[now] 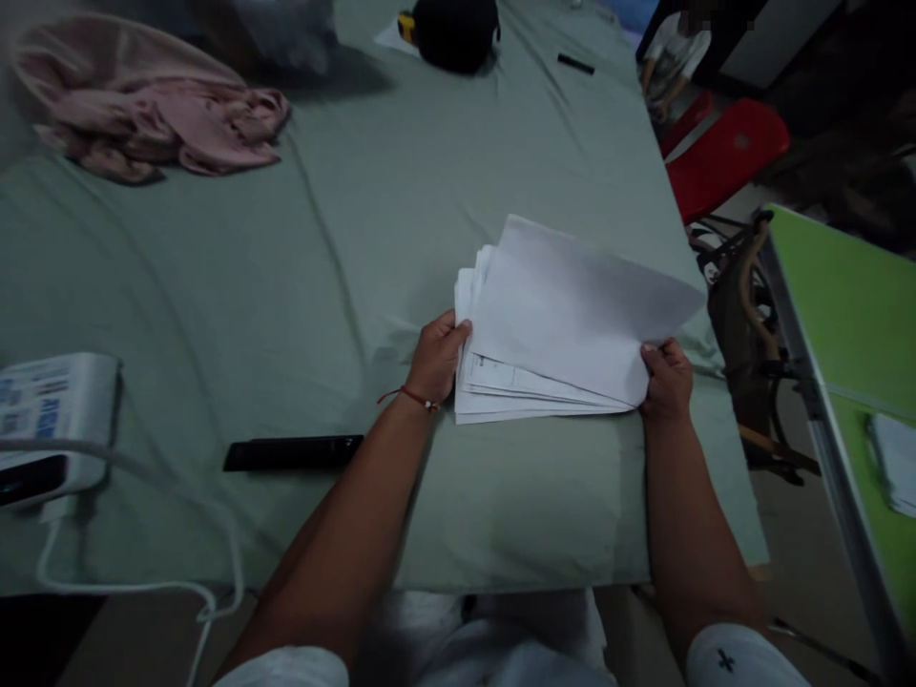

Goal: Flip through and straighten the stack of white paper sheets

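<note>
Hands: the left hand (438, 355) pinches the left edge of the paper stack (565, 324), thumb on top; the right hand (667, 380) pinches the stack's lower right corner, thumb on the top sheet.
Bed: a bed (343, 239) covered by a pale green sheet carries everything listed below.
Paper stack: white sheets, fanned unevenly, resting on the bed near its front edge, right of centre.
Pink cloth: a crumpled pink cloth (150, 119) lies at the far left, well apart from the stack.
White device: a white device (53, 410) with a cable sits at the left edge.
Black bar: a flat black bar (292, 452) lies just left of the left forearm.
Bracelet: a red thread bracelet (411, 395) circles the left wrist.
</note>
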The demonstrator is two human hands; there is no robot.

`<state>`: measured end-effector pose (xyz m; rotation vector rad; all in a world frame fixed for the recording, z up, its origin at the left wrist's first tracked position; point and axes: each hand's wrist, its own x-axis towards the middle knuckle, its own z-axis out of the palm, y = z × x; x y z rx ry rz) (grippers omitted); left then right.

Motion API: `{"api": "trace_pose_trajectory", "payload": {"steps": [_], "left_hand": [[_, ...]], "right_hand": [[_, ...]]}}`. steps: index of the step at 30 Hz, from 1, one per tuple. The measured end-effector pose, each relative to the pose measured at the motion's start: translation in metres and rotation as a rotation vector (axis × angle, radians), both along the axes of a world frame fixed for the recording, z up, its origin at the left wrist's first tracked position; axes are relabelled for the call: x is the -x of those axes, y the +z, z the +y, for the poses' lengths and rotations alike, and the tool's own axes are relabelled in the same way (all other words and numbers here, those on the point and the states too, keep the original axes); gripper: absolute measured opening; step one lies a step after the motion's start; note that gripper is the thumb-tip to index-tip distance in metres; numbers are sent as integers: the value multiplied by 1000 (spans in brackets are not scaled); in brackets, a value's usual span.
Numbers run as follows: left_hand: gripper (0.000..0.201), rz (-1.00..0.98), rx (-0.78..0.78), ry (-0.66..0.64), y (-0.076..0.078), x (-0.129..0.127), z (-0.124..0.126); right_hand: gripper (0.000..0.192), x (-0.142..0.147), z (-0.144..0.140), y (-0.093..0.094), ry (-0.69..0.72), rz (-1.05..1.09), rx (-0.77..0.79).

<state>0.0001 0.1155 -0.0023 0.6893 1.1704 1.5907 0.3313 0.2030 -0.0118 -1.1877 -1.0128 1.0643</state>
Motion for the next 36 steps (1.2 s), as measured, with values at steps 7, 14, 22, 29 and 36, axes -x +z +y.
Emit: {"api": "trace_pose_trajectory", "payload": {"steps": [7,14,22,29,36], "left_hand": [[44,-57,33,-61,-6,6,1],[44,-73,115,-58,-9,10,4],[49,-101,95,-60,-10,8,4],[54,-119,66,-84,-6,7,2],[43,-44,37,6,-6,1,1]], "right_hand": [[46,-5,9,-12,-217,-127,-127],[47,-14,9,-11,-161,-120,-115],[48,-11,8,-8,-215,-130,-103],[54,-12,11,-10,-223,-154,-114],[57,-6,5,-5,-205,-158,-45]]}}
